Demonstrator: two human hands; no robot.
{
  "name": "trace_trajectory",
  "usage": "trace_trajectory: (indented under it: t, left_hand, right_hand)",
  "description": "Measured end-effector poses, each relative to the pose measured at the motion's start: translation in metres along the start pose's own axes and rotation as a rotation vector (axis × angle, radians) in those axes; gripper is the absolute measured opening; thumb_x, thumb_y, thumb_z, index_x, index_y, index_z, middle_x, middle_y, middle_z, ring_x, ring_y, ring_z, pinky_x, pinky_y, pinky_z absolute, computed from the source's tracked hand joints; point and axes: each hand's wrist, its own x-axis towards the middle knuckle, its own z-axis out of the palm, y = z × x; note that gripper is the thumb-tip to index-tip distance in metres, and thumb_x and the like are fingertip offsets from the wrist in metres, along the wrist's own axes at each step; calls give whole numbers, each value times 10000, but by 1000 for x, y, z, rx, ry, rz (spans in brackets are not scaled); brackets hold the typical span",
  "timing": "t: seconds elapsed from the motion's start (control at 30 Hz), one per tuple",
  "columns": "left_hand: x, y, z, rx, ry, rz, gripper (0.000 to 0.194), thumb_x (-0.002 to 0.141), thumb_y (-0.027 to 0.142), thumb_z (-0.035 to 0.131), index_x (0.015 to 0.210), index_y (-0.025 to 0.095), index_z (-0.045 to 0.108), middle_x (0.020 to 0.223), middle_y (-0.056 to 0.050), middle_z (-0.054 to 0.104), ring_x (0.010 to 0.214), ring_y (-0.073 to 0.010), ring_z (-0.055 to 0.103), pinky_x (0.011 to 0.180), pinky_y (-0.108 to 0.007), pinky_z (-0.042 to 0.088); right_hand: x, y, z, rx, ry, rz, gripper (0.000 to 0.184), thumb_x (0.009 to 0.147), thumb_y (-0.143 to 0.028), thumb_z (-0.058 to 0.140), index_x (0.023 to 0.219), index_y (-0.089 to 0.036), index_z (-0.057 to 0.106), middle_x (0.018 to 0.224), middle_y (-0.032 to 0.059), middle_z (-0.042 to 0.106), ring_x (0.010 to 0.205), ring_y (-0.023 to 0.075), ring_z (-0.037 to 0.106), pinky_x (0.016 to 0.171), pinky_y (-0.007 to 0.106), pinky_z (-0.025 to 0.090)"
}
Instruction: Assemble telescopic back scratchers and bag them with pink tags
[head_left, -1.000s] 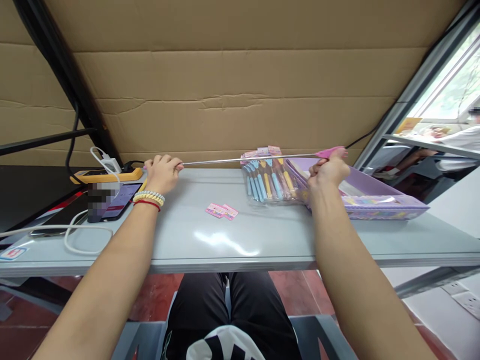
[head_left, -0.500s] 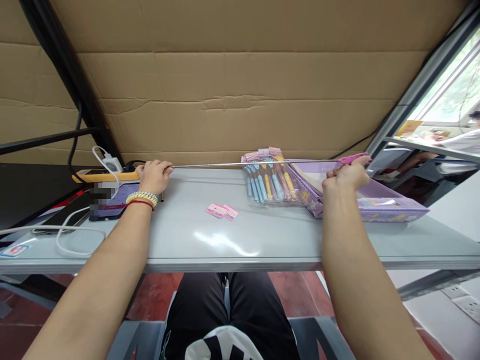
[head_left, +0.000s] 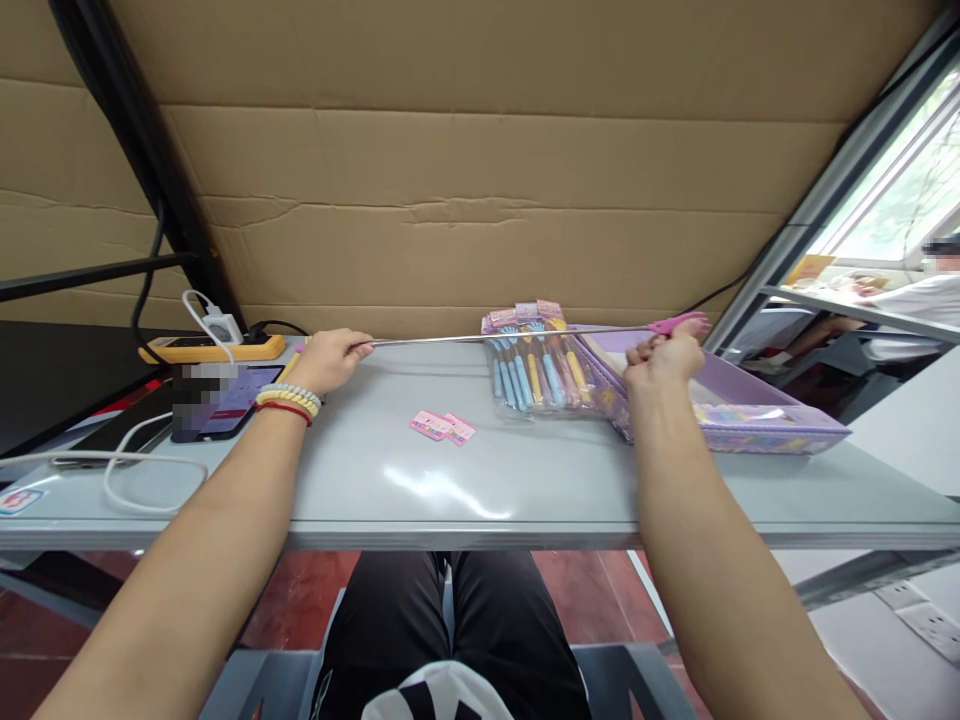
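Observation:
A thin silver telescopic rod [head_left: 510, 337] with a pink end [head_left: 679, 323] stretches level above the grey table [head_left: 480, 480]. My left hand [head_left: 330, 358] is closed on its left end, near the yellow power strip [head_left: 210, 349]. My right hand [head_left: 664, 358] is closed on the pink end, over the purple box [head_left: 750, 410]. Under the rod lies a clear bag of blue, yellow and pink rods [head_left: 534, 368], leaning against the box.
Two pink labels [head_left: 442, 427] lie mid-table. A phone [head_left: 225, 398] and a white cable [head_left: 142, 460] sit at the left. A cardboard wall [head_left: 480, 200] closes the back. Another person [head_left: 922, 300] sits at a desk far right.
The rod was pulled longer half a second ago, then shortened: my left hand moved right and my right hand moved left, back toward each other.

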Motion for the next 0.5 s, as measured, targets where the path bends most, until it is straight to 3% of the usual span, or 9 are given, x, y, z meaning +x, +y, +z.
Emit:
trace_trajectory:
  t: [0.07, 0.17, 0.23, 0.33, 0.5]
  left_hand:
    - [-1, 30, 2, 25, 2, 50, 351, 887, 346, 381, 1040, 229, 674, 1053, -52, 699, 979, -210, 618, 789, -300, 438]
    - [-5, 72, 3, 125, 83, 52, 368, 924, 365, 334, 1003, 227, 667, 926, -57, 700, 870, -217, 636, 638, -302, 397]
    - [-9, 87, 4, 170, 109, 50, 359, 930, 356, 332, 983, 224, 662, 887, -59, 691, 827, -222, 639, 587, -304, 355]
    - [-11, 87, 5, 195, 95, 45, 327, 929, 339, 348, 959, 220, 651, 869, -56, 686, 806, -223, 640, 556, -303, 309]
    - [-11, 80, 8, 198, 60, 55, 284, 922, 312, 366, 903, 211, 631, 857, -47, 692, 796, -220, 638, 545, -308, 261]
  right_hand:
    - [-16, 10, 14, 57, -43, 48, 438, 976, -492, 374, 647, -209, 306, 424, -100, 264, 335, 49, 180, 344, 190, 131]
    - [-45, 31, 32, -20, -255, 3, 467, 882, -581, 501, 635, -215, 350, 423, -95, 288, 335, 56, 210, 333, 201, 135]
    - [-60, 45, 38, -82, -407, -60, 482, 836, -597, 556, 611, -215, 368, 421, -88, 297, 341, 56, 218, 334, 207, 153]
    - [-72, 60, 39, -140, -511, -125, 506, 816, -631, 546, 584, -226, 349, 400, -83, 275, 342, 64, 212, 335, 219, 155]
    - [-85, 61, 38, -224, -543, -150, 537, 829, -671, 481, 545, -232, 354, 374, -62, 292, 334, 80, 241, 335, 237, 177]
